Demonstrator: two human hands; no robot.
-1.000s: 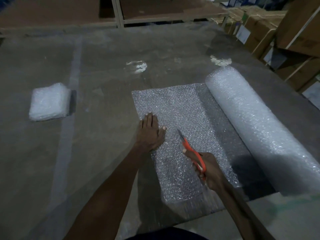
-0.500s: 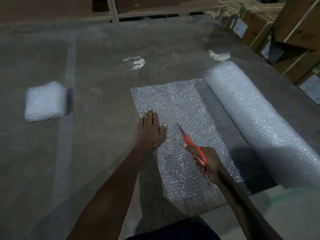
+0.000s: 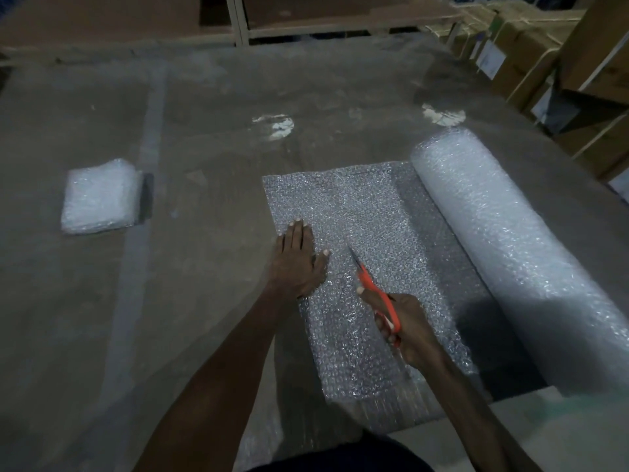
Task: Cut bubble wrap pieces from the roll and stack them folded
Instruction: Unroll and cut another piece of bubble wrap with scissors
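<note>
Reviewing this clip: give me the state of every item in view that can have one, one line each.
Large white bubble wrap roll: lying on the floor, partly unrolled.
Unrolled bubble wrap sheet: flat on the floor, joined to the roll at its far end.
Orange-handled scissors: blades on the sheet, pointing away.
Folded white bubble wrap stack: lying apart at left.
Left hand: flat, pressing the sheet.
Right hand: grips the scissors.
</note>
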